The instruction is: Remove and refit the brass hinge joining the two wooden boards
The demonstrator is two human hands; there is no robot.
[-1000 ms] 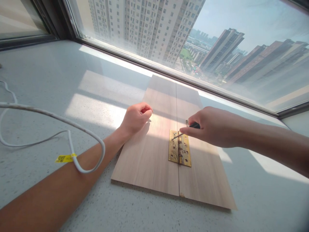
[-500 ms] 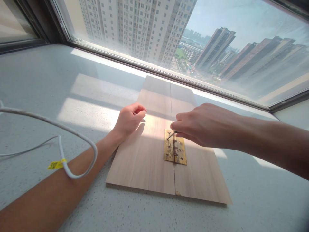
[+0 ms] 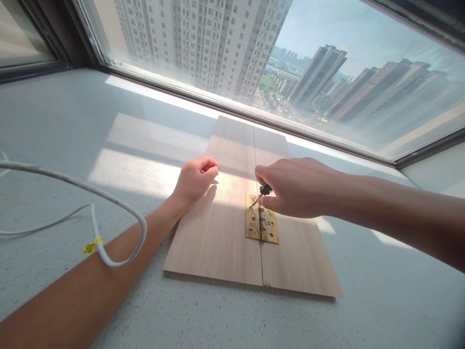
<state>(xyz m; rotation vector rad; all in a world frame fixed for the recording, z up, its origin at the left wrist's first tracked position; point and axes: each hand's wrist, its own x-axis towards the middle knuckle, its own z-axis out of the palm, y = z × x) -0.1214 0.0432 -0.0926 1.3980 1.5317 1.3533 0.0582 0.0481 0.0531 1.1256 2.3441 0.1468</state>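
Observation:
My right hand [image 3: 294, 186] is closed around a screwdriver [image 3: 266, 189], whose black handle partly shows below the fingers. Its thin shaft slants down to the left, the tip at an upper hole of a brass butt hinge [image 3: 262, 223]. That worn, stained hinge lies open flat across the seam between two pale wooden boards [image 3: 218, 242], which are side by side. At the left board's edge rests my left hand [image 3: 198, 178], its fingers curled into a pinch. What is inside the pinch, if anything, is hidden.
A white cable [image 3: 119, 194] with a yellow tag [image 3: 90, 246] loops over my left forearm. The boards lie on a speckled white sill [image 3: 138, 310]. Behind them runs the window frame [image 3: 181, 92], with tall buildings outside.
My right hand has changed its hold, so more of the black handle and shaft shows. The screwdriver tip stays on the hinge's left leaf. My left hand keeps its place.

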